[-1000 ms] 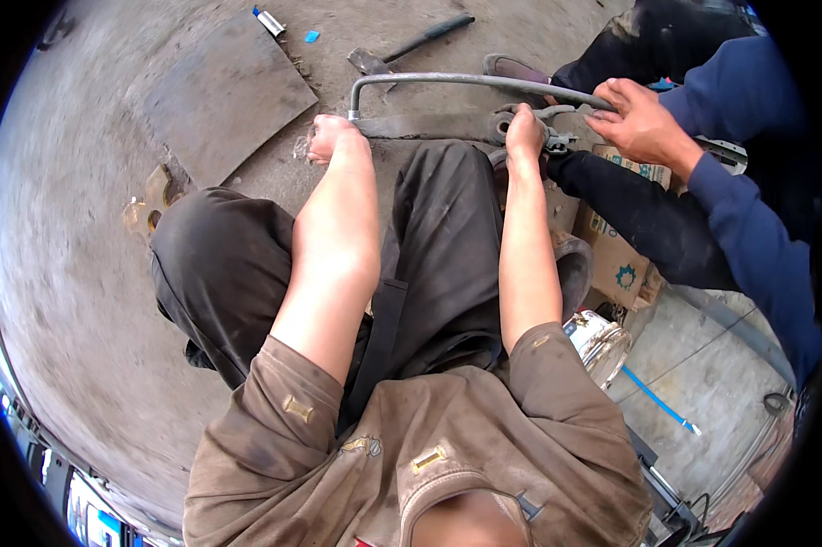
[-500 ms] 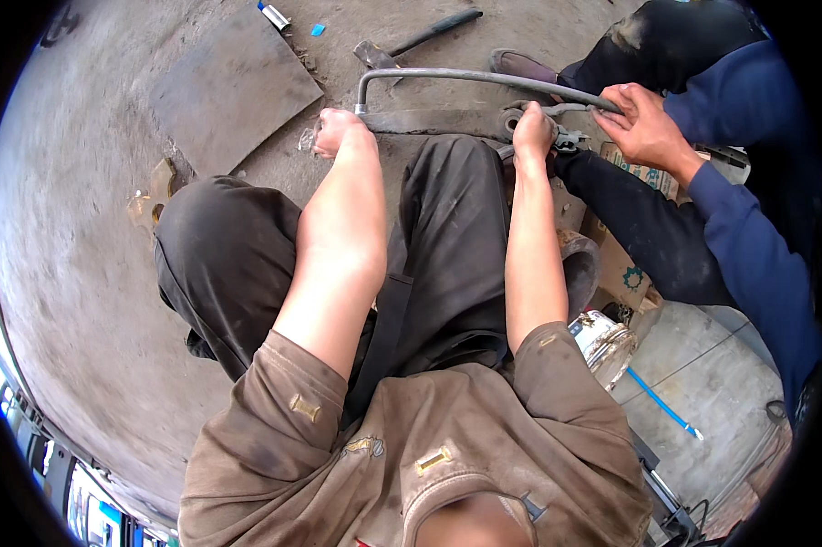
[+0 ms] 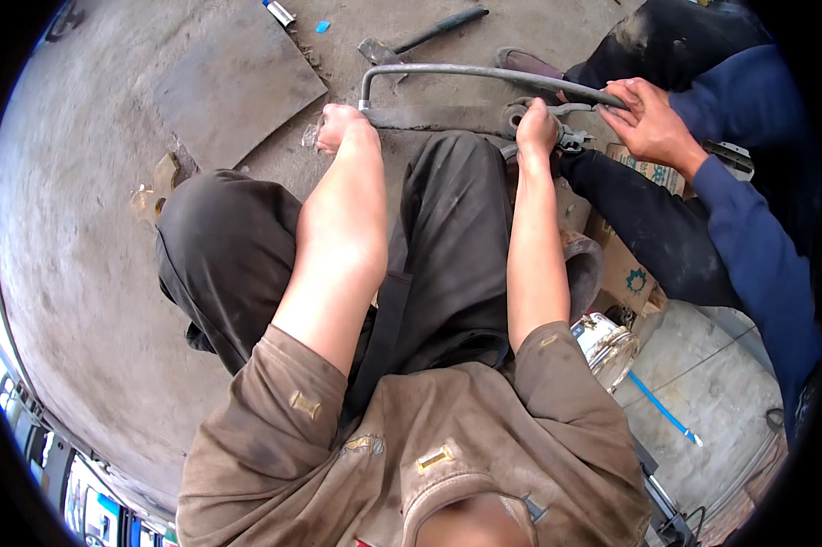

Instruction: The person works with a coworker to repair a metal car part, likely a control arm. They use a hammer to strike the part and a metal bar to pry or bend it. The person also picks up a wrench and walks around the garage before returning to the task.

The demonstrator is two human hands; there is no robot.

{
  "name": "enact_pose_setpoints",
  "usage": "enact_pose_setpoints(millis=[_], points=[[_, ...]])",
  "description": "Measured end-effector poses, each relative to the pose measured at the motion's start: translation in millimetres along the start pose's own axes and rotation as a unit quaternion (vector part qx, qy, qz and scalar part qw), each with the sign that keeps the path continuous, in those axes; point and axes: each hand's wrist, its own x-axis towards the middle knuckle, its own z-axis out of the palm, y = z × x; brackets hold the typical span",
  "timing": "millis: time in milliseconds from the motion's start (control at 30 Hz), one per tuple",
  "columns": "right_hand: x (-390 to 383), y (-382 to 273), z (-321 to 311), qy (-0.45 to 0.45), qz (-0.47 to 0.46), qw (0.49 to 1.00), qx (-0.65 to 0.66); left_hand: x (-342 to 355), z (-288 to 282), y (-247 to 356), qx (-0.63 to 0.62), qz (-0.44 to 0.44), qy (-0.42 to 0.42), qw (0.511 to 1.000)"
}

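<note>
A dark flat metal bar (image 3: 438, 118) with a round eye at its right end lies across in front of my knees. My left hand (image 3: 345, 128) is closed around the bar's left end. My right hand (image 3: 537, 128) grips it at the other end, beside the eye. Above the bar runs a long L-shaped wrench (image 3: 484, 71), its short leg with a bright socket (image 3: 364, 105) standing at the bar next to my left hand. A co-worker's hand (image 3: 648, 123) holds the wrench's right end. A metal clamp-like tool (image 3: 575, 139) sits just right of my right hand.
A hammer (image 3: 420, 38) lies beyond the wrench, and a flat dark plate (image 3: 242, 87) at far left. The co-worker's dark-clad leg (image 3: 648, 219) is close on the right, by cardboard boxes (image 3: 625, 269), a metal pipe (image 3: 584, 264) and a dirty white bucket (image 3: 607, 351).
The view has shifted slightly. My two hands keep their hold on the bar, and the wrench and the co-worker's hand stay almost where they were.
</note>
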Motion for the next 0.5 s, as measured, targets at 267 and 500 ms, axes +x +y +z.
enact_pose_setpoints(millis=[267,500], points=[[-0.5,-23.5,10.4,0.005,0.041,0.999,-0.007,4.6,-3.9,15.8,-0.017,0.024,0.005,1.000],[-15.2,-39.3,-0.6,0.037,0.028,0.999,-0.012,4.8,-2.5,18.6,0.008,-0.008,0.021,1.000]])
